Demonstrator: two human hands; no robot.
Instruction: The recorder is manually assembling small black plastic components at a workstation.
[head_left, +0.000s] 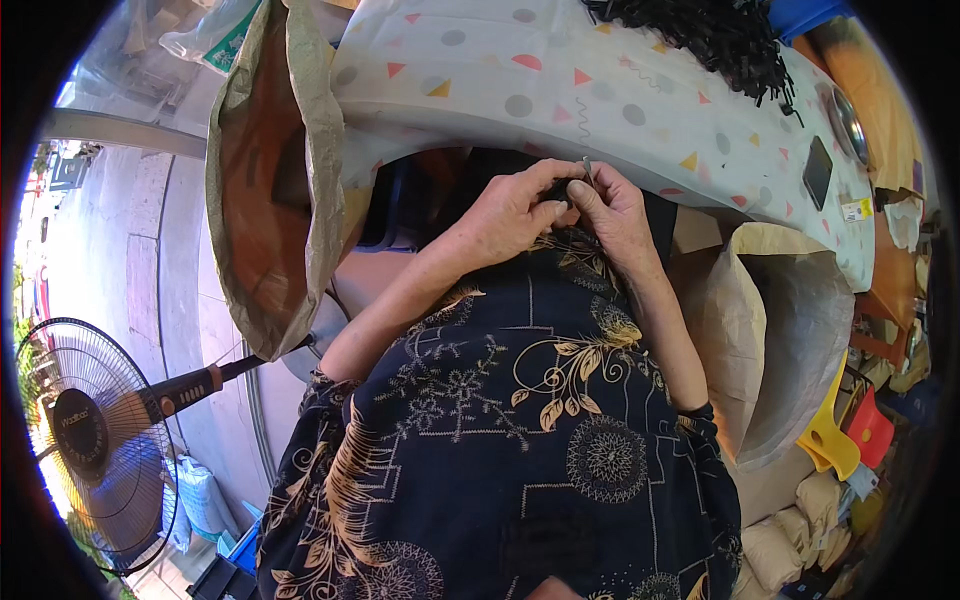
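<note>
Close together in front of my body, just off the near edge of the table, are my left hand [510, 217] and my right hand [617, 213]. Both are closed in a pinch, with fingertips nearly meeting. A small thin greyish piece [587, 167] sticks up between the right thumb and fingers; its kind is too small to tell. Something dark shows at the left fingertips, mostly hidden by the fingers. On the far part of the table lies a heap of short black strips [700, 40].
A patterned cloth covers the table [480, 75], which carries a phone [817, 172] and a round metal dish [848, 125]. Open woven sacks stand left [325, 150] and right [740, 350] of me. A fan [85, 435] is at far left; yellow [830, 435] and red plastic pieces sit right.
</note>
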